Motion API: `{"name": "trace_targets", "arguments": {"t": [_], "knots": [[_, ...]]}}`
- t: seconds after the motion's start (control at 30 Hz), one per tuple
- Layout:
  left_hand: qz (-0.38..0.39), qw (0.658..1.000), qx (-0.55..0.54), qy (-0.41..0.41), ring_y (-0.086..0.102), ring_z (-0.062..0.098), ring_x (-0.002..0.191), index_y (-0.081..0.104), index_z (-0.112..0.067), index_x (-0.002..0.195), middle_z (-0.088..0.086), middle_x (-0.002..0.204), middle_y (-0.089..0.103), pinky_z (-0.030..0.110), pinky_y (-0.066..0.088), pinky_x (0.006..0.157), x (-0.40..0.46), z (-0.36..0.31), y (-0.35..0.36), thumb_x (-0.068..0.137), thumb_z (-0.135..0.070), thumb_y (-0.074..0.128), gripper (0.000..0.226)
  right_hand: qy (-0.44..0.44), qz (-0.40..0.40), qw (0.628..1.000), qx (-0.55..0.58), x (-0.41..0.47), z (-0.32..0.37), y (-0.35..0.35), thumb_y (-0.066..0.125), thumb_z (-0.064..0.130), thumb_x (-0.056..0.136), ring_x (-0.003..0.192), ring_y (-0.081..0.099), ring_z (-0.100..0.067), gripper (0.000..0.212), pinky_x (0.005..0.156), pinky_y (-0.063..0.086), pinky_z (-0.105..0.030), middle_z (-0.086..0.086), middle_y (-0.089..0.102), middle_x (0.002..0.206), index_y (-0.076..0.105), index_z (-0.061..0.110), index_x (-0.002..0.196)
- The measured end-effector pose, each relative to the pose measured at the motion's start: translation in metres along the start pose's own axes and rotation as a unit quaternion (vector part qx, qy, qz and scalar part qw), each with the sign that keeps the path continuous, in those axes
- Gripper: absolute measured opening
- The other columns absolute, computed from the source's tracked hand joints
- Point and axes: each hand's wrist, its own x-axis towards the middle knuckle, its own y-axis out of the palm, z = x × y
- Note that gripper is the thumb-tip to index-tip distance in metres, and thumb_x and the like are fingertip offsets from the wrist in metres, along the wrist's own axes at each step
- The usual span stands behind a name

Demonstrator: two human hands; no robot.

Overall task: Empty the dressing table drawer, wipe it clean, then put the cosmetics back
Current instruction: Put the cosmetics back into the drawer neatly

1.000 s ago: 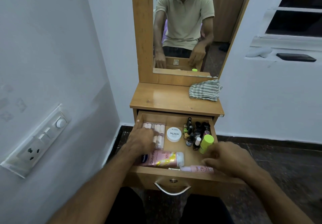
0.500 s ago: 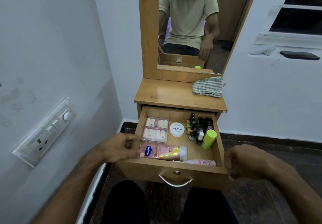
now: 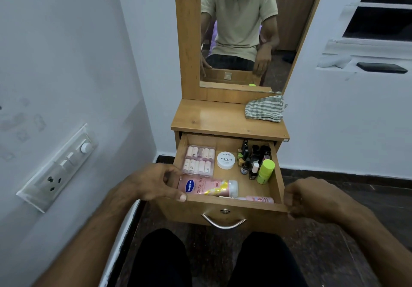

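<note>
The wooden drawer (image 3: 225, 213) of the dressing table stands pulled far out. Inside lie a clear box of press-on nails (image 3: 198, 160), a white nail polish jar (image 3: 225, 160), a pink Vaseline tube (image 3: 207, 187), a small pink tube (image 3: 259, 199), a lime-green bottle (image 3: 265, 171) and several dark nail polish bottles (image 3: 254, 155). My left hand (image 3: 153, 183) grips the drawer's front left corner, thumb on the front rim. My right hand (image 3: 312, 199) grips the front right corner with curled fingers.
A striped cloth (image 3: 264, 108) lies on the right of the dressing table top (image 3: 214, 118). The mirror (image 3: 240, 30) reflects me seated. A switch panel (image 3: 58, 166) is on the left wall. A dark phone (image 3: 381, 68) rests on the right window ledge. My knees are below the drawer.
Both hands left the drawer's inside and moved out to its front corners. The drawer has come further out toward me.
</note>
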Motion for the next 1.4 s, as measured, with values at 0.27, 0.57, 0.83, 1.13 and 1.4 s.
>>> {"name": "trace_targets", "arguments": {"t": [0.27, 0.57, 0.83, 1.13, 1.4], "knots": [[-0.217, 0.972, 0.087, -0.018, 0.056, 0.008, 0.101, 0.066, -0.033, 0.123, -0.009, 0.129, 0.067, 0.026, 0.043, 0.071, 0.022, -0.003, 0.012, 0.069, -0.067, 0.079, 0.064, 0.04, -0.143, 0.989, 0.017, 0.029, -0.011, 0.0, 0.075, 0.028, 0.085, 0.075, 0.059, -0.003, 0.013, 0.064, 0.045, -0.026, 0.014, 0.067, 0.078, 0.065, 0.03, 0.077], [-0.486, 0.865, -0.079, -0.093, 0.041, 0.036, 0.128, 0.04, -0.01, 0.14, 0.017, 0.14, 0.034, 0.042, 0.044, 0.104, 0.05, -0.029, 0.063, 0.073, -0.043, 0.088, 0.089, 0.057, -0.393, 0.895, 0.203, 0.065, -0.018, 0.037, 0.07, 0.023, 0.094, 0.095, 0.059, -0.017, 0.027, 0.081, 0.051, -0.032, -0.003, 0.058, 0.117, 0.072, 0.015, 0.119], [-0.403, 0.822, -0.387, -0.11, 0.051, 0.025, 0.13, 0.033, -0.015, 0.147, 0.009, 0.149, 0.043, 0.036, 0.044, 0.107, 0.074, -0.039, 0.102, 0.086, -0.017, 0.079, 0.075, 0.148, -0.264, 0.625, 0.719, 0.081, 0.003, 0.09, 0.064, 0.003, 0.096, 0.122, 0.059, -0.024, 0.053, 0.105, 0.049, -0.042, -0.006, 0.059, 0.139, 0.05, 0.011, 0.146], [-0.288, 0.727, -0.62, -0.065, 0.048, 0.023, 0.137, 0.022, -0.022, 0.16, 0.008, 0.15, 0.049, 0.041, 0.031, 0.121, 0.081, -0.052, 0.083, 0.095, 0.003, 0.057, 0.077, 0.07, -0.176, 0.451, 0.872, 0.108, 0.021, 0.07, 0.038, -0.017, 0.098, 0.138, 0.044, -0.024, 0.068, 0.115, 0.039, -0.048, -0.002, 0.045, 0.15, 0.036, 0.018, 0.156], [-0.262, 0.601, -0.754, -0.046, 0.038, 0.035, 0.145, 0.028, -0.017, 0.158, 0.013, 0.161, 0.033, 0.048, 0.026, 0.123, 0.104, -0.067, 0.061, 0.105, -0.03, 0.046, 0.057, 0.109, -0.164, 0.31, 0.93, 0.138, 0.022, 0.043, 0.031, -0.02, 0.093, 0.136, 0.046, -0.041, 0.066, 0.114, 0.039, -0.055, -0.024, 0.04, 0.149, 0.032, 0.006, 0.153]]}}
